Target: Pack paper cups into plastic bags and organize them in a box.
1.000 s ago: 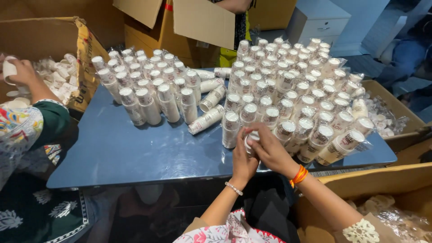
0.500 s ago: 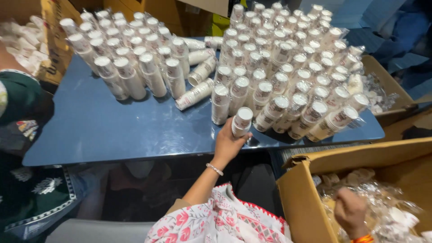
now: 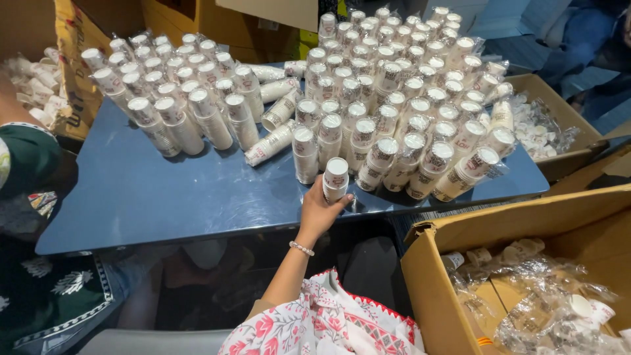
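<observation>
On the table (image 3: 164, 197), two clusters of wrapped cup stacks (image 3: 394, 98) stand toward the far edge, left and right, with a few stacks lying between them. The left hand (image 3: 319, 210) holds one stack (image 3: 335, 181) at the near edge. A cardboard box (image 3: 434, 289), probably holding more cups, sits off the near right corner.

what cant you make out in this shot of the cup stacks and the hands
Head view only:
- Right hand: out of frame, so what it holds is unknown.
- Left hand: its fingertips are hidden behind the wrapped cup stack it grips.
- Rear cup stacks: too small and crowded to count.
- Cardboard box at right: cut by the frame edge; crumpled clear plastic hides its contents.
- Person at left: only a green sleeve shows.
</observation>
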